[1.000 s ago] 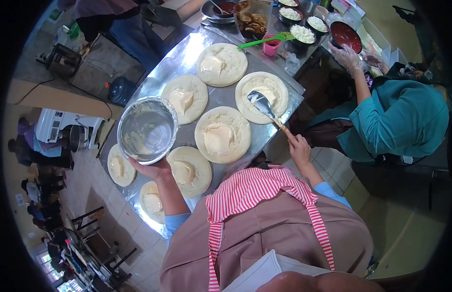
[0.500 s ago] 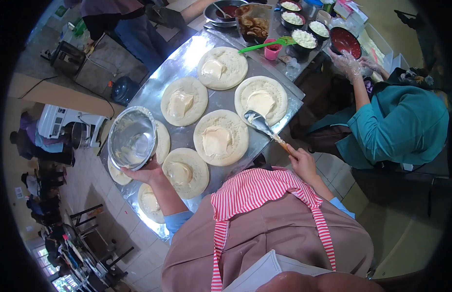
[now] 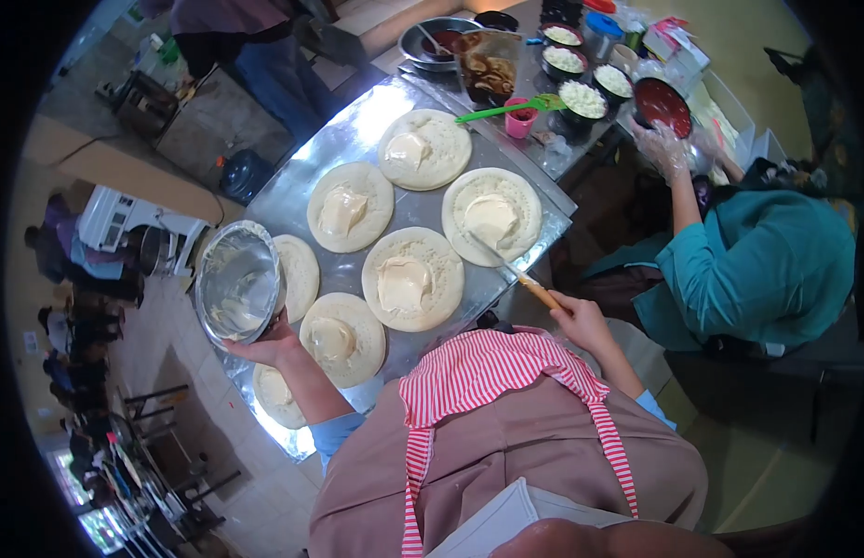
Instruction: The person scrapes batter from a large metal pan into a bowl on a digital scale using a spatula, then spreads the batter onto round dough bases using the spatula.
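My left hand grips a metal mixing bowl from below and the side; pale cream is smeared inside it. My right hand is closed round the wooden handle of a spatula. Its blade, seen nearly edge-on, meets the cream on the rightmost round of dough. Other flat dough rounds with a dollop of cream lie on the metal table, among them a middle round, a lower round and a top round. The bowl partly hides another round.
Bowls of white shreds, a pink cup, a green spatula and a metal bowl of red sauce stand at the back. At right, a gloved co-worker holds a bowl of red sauce.
The spatula blade has turned from broad side to nearly edge-on, still at the rightmost round's cream. The bowl sits slightly lower and left in view, and the whole view has shifted a little.
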{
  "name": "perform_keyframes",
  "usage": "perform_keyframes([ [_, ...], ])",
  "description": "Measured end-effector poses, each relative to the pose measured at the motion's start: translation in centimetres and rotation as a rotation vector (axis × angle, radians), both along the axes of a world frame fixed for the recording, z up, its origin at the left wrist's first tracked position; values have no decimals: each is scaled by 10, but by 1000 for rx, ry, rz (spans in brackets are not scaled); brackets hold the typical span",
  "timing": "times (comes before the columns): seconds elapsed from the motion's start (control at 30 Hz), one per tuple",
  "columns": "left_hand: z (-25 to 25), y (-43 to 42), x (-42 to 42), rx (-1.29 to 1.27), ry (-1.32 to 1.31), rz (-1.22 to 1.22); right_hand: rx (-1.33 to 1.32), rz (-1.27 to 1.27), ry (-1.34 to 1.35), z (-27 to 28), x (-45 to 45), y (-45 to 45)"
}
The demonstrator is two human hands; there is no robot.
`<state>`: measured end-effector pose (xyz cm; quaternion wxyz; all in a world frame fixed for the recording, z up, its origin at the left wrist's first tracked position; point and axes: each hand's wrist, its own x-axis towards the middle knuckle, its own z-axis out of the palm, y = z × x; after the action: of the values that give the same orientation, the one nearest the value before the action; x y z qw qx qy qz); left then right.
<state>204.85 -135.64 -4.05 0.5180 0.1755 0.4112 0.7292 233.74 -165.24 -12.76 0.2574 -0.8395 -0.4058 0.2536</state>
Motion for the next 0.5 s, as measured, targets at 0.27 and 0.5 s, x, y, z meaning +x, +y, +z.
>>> perform_keyframes([
  [0.27, 17, -13, -34, 73, -58, 227, 155, -264, 1157, 31, 41, 27],
  [0.5, 14, -61, -93, 107, -89, 501, 372, -28, 1370, 26, 48, 86],
])
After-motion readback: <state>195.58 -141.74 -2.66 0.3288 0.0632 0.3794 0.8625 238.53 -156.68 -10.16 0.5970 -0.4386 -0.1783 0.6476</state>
